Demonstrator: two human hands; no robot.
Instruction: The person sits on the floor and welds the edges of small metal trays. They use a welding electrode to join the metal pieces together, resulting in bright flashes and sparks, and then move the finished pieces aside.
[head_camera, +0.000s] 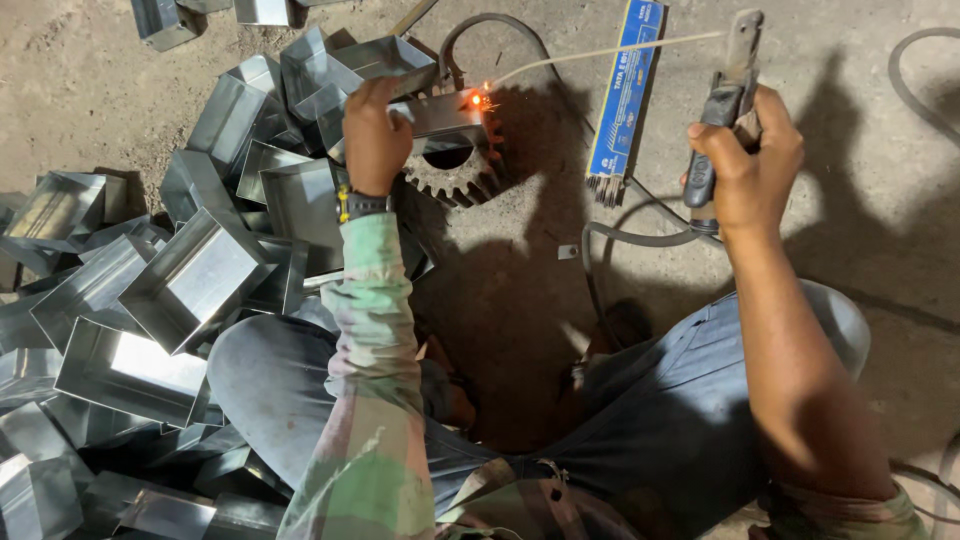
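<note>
- The person sits on the dirt floor (100, 70) and welds a small metal box (440, 112).
- The metal box lies on top of a big gear wheel (462, 172), which rests flat on the floor.
- The left hand (372, 135) presses down on the near end of the metal box, on the side of the gear wheel where the pile is. The grip of this hand is closed on the box.
- The right hand (745, 165) is well away from the gear wheel, on the other side. Its grip is clenched tight around the rod holder (722, 100).
- A long thin welding rod (610, 52) runs from the rod holder to the gear wheel. Its tip glows orange at the spark (478, 99), right on the edge of the box.
- To do this well, I think the left hand should keep the box from sliding and stay back from the spark.
- The rod is long and can wobble, so a steady right hand matters, with the tip just at the seam.
- A pile of shiny boxes (190, 280) lies beside the gear wheel, on the left-hand side.
- A blue rod packet (625, 90) lies on the floor between the gear wheel and the right hand.
- A grey cable (640, 238) curls on the floor below the packet, near the person's knee.
</note>
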